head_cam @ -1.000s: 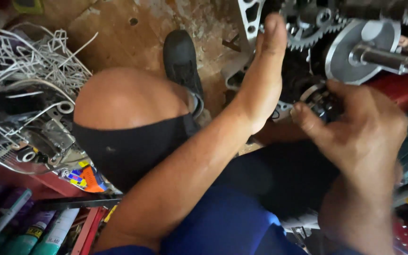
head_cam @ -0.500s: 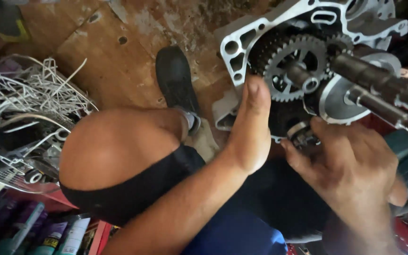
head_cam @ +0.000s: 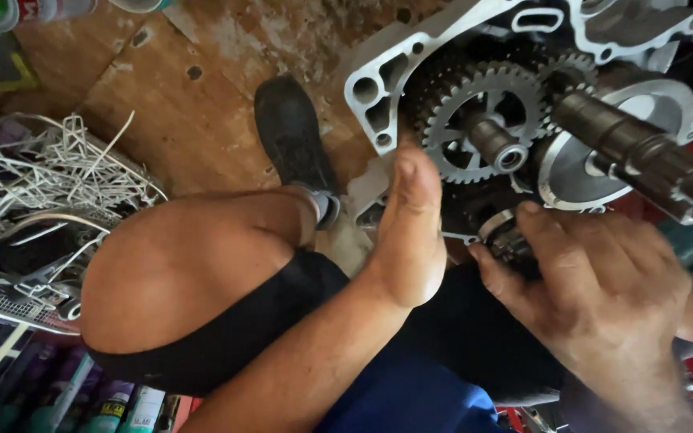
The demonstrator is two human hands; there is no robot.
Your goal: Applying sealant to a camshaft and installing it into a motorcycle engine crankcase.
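A person sits low on the floor with one bare knee [head_cam: 178,265] up and a black shoe [head_cam: 294,140] flat on the brown wooden floor [head_cam: 162,88]. Right in front of them stands a big metal engine case [head_cam: 387,76], open on this side, so its parts show.

The left hand [head_cam: 411,232] rests against the lower edge of the case, just under a large toothed gear [head_cam: 479,120]. Its fingers are behind the palm, so I cannot tell if they are open or closed. The right hand [head_cam: 595,289] is lower and to the side. Its fingers [head_cam: 539,240] curl round a small round metal part [head_cam: 503,232] at the bottom of the case and pinch it.

The case looks heavy and hard, like thick cast metal. It will not bend. The gear teeth look sharp and probably greasy, so they could slip or nip. The small round part looks smooth and light, and easy to drop. I think the thick outer rim of the case is the safest place to hold.

A long thick shaft [head_cam: 643,156] sticks out beside a shiny round disc [head_cam: 575,172], close above the right hand, so there is little room there. To the left there is more open floor, but a pile of bent white wire [head_cam: 50,180] lies near the knee.
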